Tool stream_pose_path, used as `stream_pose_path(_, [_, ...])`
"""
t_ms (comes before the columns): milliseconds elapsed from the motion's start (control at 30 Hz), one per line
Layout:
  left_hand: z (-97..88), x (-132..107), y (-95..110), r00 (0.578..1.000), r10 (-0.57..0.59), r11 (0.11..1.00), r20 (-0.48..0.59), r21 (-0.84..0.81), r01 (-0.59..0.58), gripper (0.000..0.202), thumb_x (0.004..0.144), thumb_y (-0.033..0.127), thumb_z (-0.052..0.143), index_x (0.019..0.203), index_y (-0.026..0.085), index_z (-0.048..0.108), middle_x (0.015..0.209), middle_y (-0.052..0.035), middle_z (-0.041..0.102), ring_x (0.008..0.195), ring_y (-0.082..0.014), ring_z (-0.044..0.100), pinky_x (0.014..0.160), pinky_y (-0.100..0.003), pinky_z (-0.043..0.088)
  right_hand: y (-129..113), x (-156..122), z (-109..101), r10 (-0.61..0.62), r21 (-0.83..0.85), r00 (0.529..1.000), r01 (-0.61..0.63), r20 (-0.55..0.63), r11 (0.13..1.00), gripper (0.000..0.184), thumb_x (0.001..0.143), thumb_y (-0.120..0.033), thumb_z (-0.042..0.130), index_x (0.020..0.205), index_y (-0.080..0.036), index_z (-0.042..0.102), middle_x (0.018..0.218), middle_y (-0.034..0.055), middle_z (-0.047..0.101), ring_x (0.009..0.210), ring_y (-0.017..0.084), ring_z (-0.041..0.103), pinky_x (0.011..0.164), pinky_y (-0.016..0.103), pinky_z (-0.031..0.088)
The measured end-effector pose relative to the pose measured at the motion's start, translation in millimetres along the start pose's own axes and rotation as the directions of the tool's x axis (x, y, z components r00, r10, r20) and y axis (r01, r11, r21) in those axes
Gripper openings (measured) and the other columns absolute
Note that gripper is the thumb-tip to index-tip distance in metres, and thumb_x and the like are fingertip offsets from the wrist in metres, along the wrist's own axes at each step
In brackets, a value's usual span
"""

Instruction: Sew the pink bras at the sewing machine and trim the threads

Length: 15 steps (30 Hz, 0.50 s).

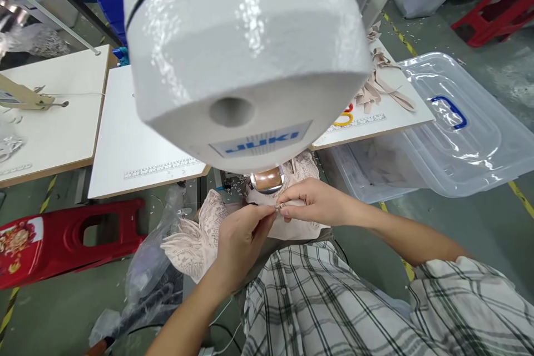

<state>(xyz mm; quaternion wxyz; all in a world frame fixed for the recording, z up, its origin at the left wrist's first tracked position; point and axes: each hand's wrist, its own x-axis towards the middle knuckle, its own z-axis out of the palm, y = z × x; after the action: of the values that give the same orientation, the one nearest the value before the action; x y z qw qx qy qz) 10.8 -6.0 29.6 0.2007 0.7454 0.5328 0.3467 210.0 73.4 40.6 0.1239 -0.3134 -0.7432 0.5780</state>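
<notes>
1. Head view: the person's bare left hand (244, 233) and bare right hand (320, 200) meet at their fingertips, close in front of the torso.
2. The fingers of both hands are pinched, thumb against forefinger, on a small pale bit of material (278, 208); its exact shape is too small to tell.
3. Beneath and around the fingers lies a pale pink lace-patterned fabric garment (211, 219). Its ruffled, layered lace part spreads to the left of the left fingers, while a plainer pale panel lies under the right fingers.
4. Just beyond the fingertips is a rounded, shiny machine part with a brown sheen and silvery rim (267, 180).
5. Above and beyond the fingers looms a glossy white machine head with a blue JUKI label (250, 44).
6. Beyond the fingers to the left is a flat white surface (120, 122) with a printed ruler scale (162, 168) along its near edge.
7. Beyond them to the right, another white surface carries loose pale pink fabric strips (381, 89) and yellow and red plastic rings (344, 119).
8. Well right of the fingers is a clear plastic lid with a blue handle (488, 133); well left, a red plastic stool (112, 233).
</notes>
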Motion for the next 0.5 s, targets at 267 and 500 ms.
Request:
stream_pose_path(267, [-3.0,11.0,-1.7,0.983,0.048,0.996,0.179,0.071,-0.062,0.027,0.102,0.028,0.042,0.103,0.019,0.067,0.079,-0.0022,0.075,0.068,-0.0148,0.069,0.061,-0.024,0.050,-6.3,-2.2,-4.0,-0.032,-0.109,0.999,0.032,-0.003,0.994,0.017,0.088,-0.015,0.057,0.083,-0.019,0.073,0.077,-0.0021,0.074,0.069,0.012,0.064,0.064,0.024,0.042])
stream_pose_path(500, [5.1,8.5,-0.2,0.986,0.133,0.945,0.101,0.286,-0.157,0.034,0.103,0.027,0.032,0.079,0.021,0.056,0.063,0.0003,0.061,0.056,-0.0156,0.058,0.054,-0.026,0.038,-4.7,-5.5,3.4,-0.130,-0.161,0.975,0.101,-0.181,0.982,0.012,0.088,-0.026,0.063,0.088,-0.022,0.075,0.083,-0.0005,0.073,0.079,0.014,0.066,0.070,0.025,0.046])
